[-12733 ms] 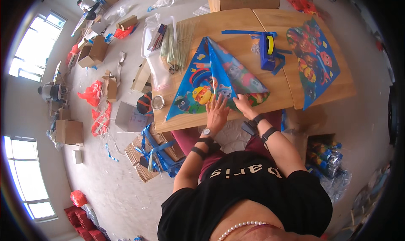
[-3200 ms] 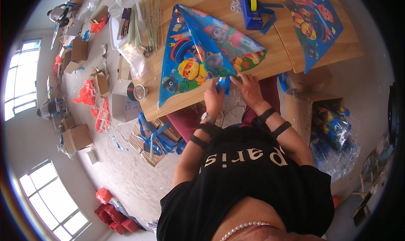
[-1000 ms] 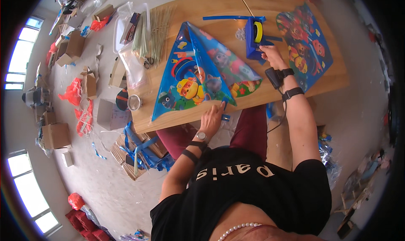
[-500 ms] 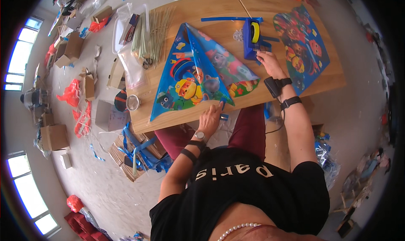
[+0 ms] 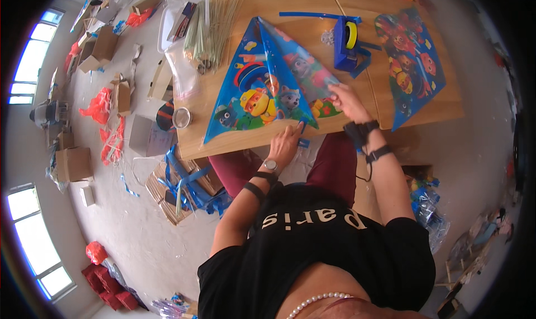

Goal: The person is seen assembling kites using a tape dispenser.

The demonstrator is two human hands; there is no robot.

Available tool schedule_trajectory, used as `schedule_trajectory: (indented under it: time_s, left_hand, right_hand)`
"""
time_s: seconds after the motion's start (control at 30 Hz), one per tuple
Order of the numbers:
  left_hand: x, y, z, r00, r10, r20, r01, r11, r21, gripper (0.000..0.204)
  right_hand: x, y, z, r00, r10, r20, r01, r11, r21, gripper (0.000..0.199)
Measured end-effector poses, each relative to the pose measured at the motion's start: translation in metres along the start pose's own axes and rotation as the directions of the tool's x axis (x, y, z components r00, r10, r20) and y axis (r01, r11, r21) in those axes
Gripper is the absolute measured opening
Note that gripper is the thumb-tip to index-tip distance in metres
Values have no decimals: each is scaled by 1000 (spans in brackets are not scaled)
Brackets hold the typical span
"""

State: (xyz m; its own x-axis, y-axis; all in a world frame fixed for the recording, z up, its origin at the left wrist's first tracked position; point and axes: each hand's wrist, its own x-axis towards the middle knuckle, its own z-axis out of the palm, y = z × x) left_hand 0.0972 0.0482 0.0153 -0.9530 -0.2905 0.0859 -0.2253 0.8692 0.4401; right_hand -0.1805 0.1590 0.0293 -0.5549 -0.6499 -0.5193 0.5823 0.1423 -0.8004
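Observation:
A thin plastic kite, blue with bright cartoon animals, lies folded on the table, its tip pointing away from me. My left hand is at its near edge, fingertips closed on a narrow blue strip that hangs over the table edge. Above the kite's right flap is my right hand, its fingers drawn together; whatever they pinch is too small to make out. Beyond that hand stands a blue tape dispenser with a yellow-cored roll.
A second printed kite sheet lies at the table's right. Thin sticks and a white tray are at the far left, with a round tape roll nearer. Blue ribbons lie over cardboard on the floor, left of my legs.
My right hand has come away from the tape dispenser, toward me, to the kite's right flap. My left hand stays at the near edge. The whole view has shifted slightly.

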Motion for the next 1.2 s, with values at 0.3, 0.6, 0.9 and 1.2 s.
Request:
schedule_trajectory:
  time_s: [0.3, 0.6, 0.9, 1.2]
  left_hand:
    - [5, 1, 3, 999, 24, -40, -24, 1000, -16, 64]
    - [5, 1, 5, 1000, 7, 3, -7, 1000, -3, 60]
    - [6, 2, 4, 1000, 1, -10, -1, 1000, 7, 64]
    - [6, 1, 5, 1000, 4, -24, -5, 1000, -16, 62]
  right_hand:
    - [-71, 64, 58, 987, 149, 62, -159, 966, 203, 26]
    - [-70, 83, 64, 992, 127, 7, -125, 962, 243, 29]
    - [-72, 88, 74, 993, 57, -100, -47, 993, 104, 29]
    - [-64, 110, 85, 939, -279, -200, 172, 886, -430, 30]
